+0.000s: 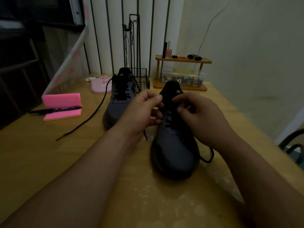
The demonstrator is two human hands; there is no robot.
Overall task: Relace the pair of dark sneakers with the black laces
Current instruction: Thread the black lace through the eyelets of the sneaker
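Forearms fill the bottom of the view and converge on the near sneaker [176, 148], which stands on the wooden table [49, 162], right of centre, toe toward the camera.

- Left hand [141, 111]: thumb pressed against forefinger at the left edge of the tongue, other fingers curled under. It pinches the near lace [145, 135], one strand of which drops below the hand onto the table.
- Right hand [199, 116]: fingers curled over the upper eyelets, thumb and forefinger close together. Black on black in dim light, so I cannot tell whether it clamps the lace. A loop of the same lace lies on the table below the right wrist.
- Both hands cover the upper lacing rows; the lower rows show as crossed.

Far sneaker [118, 102]: behind and left of the near one, apart from it, partly hidden by the left hand. Its lower eyelets are laced. Its loose lace [92, 116] trails left and forward across the table.

Surroundings:
- Pink foam block [61, 100], far left, with a black marker [56, 110] lying across it.
- Pink tray [100, 85], behind the loose lace.
- Wire basket [142, 81] on a tall black frame, just behind the far sneaker.
- Wooden shelf [182, 60] behind the near sneaker: a nail polish bottle [168, 53] and small cosmetics on top, a clear box [182, 78] of small dark items beneath.
- Chair [291, 143], at the right edge, beyond the table.
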